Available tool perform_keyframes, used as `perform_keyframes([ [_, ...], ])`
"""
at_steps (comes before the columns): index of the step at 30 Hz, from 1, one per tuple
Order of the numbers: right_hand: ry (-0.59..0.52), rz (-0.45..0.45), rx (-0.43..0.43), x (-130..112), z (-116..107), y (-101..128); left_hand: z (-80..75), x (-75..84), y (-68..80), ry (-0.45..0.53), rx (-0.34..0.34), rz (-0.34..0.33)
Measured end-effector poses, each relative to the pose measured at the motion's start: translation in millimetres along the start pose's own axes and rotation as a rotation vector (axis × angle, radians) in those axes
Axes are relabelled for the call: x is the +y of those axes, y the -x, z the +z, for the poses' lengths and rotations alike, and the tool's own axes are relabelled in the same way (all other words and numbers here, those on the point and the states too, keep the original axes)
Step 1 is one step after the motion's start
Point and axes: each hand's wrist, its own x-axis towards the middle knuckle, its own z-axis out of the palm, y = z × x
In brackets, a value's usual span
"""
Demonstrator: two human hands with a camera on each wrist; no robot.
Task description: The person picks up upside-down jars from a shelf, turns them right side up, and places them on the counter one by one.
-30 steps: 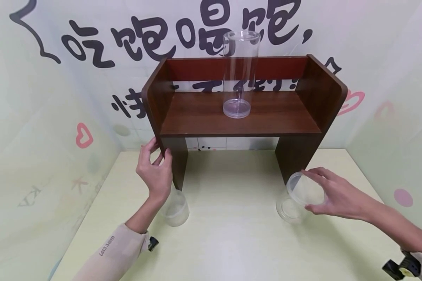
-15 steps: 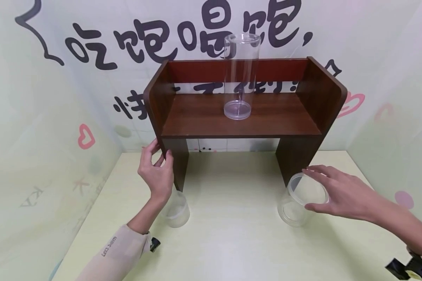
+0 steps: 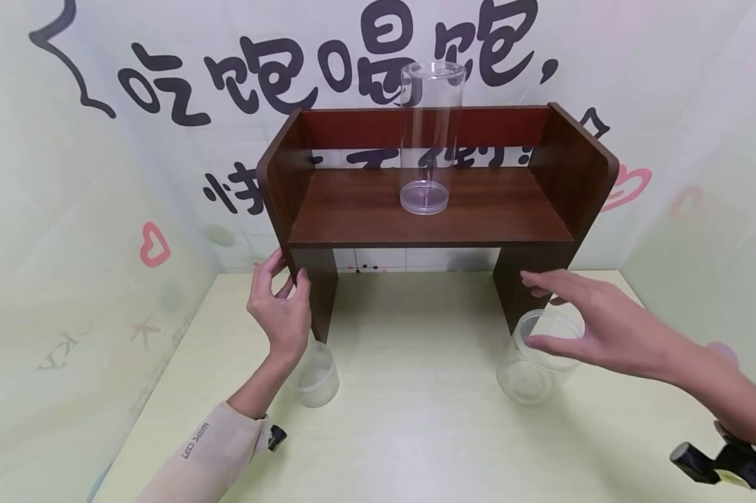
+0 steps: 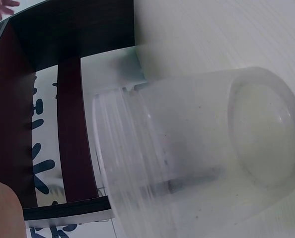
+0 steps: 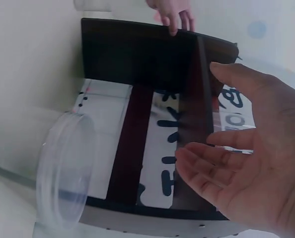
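Gripping the shelf [image 3: 365, 225] by its edge is the left hand [image 3: 281, 311]; the empty right hand [image 3: 604, 325] hangs spread near a jar [image 3: 524, 383].

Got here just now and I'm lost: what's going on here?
A person's left grip pinches the left side of a dark brown wooden shelf unit. Their right grip is open, holding nothing, near a translucent round plastic container by the unit's right side. A second such container stands near its left side; a tall clear cylinder stands upright on top.
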Motion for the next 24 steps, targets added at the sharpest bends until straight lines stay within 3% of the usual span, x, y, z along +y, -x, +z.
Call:
perform_keyframes([
  [11,-0.314,0.079,0.192,-13,-17,-45,-2.1,1.3,0.6,0.024,-0.018,0.027],
  [18,-0.414,0.217,0.259,-24,-26,-76,-2.5,3.3,1.1,0.020,-0.017,0.017],
  [24,-0.446,0.247,0.305,-27,-30,-105,-2.5,3.4,1.0,0.020,-0.016,0.022],
])
